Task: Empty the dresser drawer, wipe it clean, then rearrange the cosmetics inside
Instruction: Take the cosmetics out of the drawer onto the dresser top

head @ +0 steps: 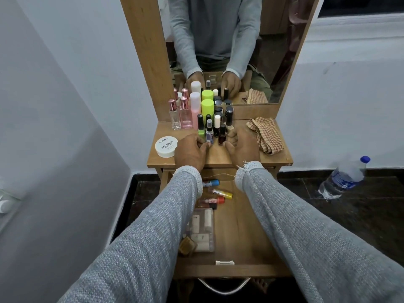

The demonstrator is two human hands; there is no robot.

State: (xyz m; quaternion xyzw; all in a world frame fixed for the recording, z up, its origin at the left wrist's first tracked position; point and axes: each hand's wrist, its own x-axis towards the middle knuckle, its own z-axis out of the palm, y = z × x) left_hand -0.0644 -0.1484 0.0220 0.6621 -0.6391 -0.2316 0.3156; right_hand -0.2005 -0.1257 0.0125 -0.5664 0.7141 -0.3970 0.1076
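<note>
The dresser drawer [240,235] is pulled open below my arms. It holds a few small coloured tubes [222,192] and a clear case of white items [202,230]. On the dresser top [218,156] stands a cluster of cosmetics: two pink-capped perfume bottles [184,115], a pink bottle [195,110], a lime green bottle [207,110] and several nail polish bottles [222,136]. My left hand [191,152] pinches a small spray bottle [209,133] at the cluster's front. My right hand [241,147] curls its fingers beside the dark nail polish bottles; whether it holds one is hidden.
A white nail polish remover tub [166,146] sits left on the top. A checked cloth [265,135] lies at the right. The mirror [229,51] rises behind the bottles. A water bottle [343,178] lies on the dark floor at right. A white wall is close on the left.
</note>
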